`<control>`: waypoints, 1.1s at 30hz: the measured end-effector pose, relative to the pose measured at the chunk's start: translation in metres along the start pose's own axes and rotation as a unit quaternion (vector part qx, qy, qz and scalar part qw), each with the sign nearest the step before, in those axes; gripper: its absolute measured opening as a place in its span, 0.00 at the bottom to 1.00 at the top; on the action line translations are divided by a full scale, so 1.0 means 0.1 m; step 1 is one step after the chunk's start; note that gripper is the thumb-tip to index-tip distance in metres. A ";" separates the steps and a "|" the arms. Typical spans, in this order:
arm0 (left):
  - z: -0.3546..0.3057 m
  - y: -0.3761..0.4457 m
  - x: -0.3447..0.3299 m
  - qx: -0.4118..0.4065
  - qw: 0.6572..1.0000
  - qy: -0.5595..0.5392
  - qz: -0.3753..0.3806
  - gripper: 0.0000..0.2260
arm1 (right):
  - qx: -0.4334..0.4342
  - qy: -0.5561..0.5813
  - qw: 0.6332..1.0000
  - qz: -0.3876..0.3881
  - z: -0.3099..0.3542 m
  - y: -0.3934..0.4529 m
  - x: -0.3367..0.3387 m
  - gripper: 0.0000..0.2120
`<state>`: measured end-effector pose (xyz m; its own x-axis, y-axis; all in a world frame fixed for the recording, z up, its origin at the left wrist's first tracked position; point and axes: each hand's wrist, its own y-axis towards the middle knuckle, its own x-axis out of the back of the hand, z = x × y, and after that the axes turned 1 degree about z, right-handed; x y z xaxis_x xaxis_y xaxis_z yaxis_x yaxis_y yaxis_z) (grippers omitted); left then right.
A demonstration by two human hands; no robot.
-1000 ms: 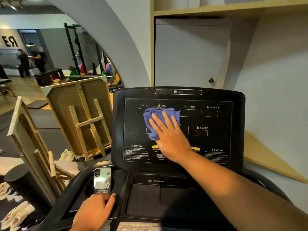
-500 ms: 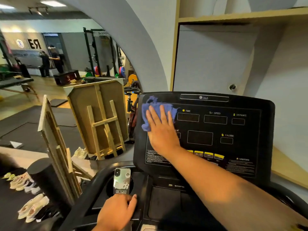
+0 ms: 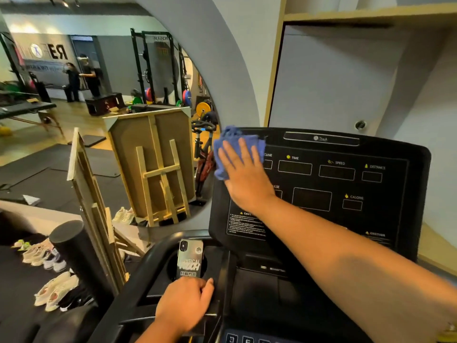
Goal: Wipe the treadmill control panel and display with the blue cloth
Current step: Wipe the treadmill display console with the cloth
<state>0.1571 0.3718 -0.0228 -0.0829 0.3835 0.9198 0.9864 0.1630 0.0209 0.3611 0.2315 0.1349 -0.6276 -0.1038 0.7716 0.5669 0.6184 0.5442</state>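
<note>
The black treadmill control panel (image 3: pixel 346 184) faces me, with yellow labels and dark display windows. My right hand (image 3: pixel 244 174) lies flat on its upper left corner, fingers spread, pressing the blue cloth (image 3: pixel 223 151) against the panel. The cloth bunches over the panel's top left edge and hides the incline label. My left hand (image 3: pixel 184 302) rests curled on the black console frame beside the cup holder, below a phone.
A phone (image 3: pixel 190 261) in a silver case stands in the left cup holder. Left of the treadmill are wooden easels (image 3: pixel 158 167), a black foam roller (image 3: pixel 74 246) and several shoes (image 3: pixel 54 290) on the floor. A large wall mirror reflects the gym.
My right hand has slid the cloth up and left, from the middle of the display to its top left corner. The view has swung left. My left hand has stayed on the console.
</note>
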 end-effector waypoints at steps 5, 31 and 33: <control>-0.01 -0.02 0.01 -0.009 1.000 0.006 0.009 0.25 | 0.169 0.032 0.982 0.077 0.06 -1.09 -0.25 0.31; -0.12 -0.05 0.03 0.015 0.999 0.026 0.015 0.25 | 0.245 0.127 0.946 0.170 -0.35 -1.61 -0.18 0.27; -0.13 -0.06 0.05 0.014 1.000 0.018 0.013 0.24 | 0.206 0.132 0.951 0.188 -0.69 -1.92 -0.11 0.30</control>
<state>0.1526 0.3612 -0.0136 -0.0513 0.3546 0.9336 0.9837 0.1794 -0.0141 0.2959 0.0597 0.0443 -0.2354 0.0278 0.9715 0.4336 0.8976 0.0794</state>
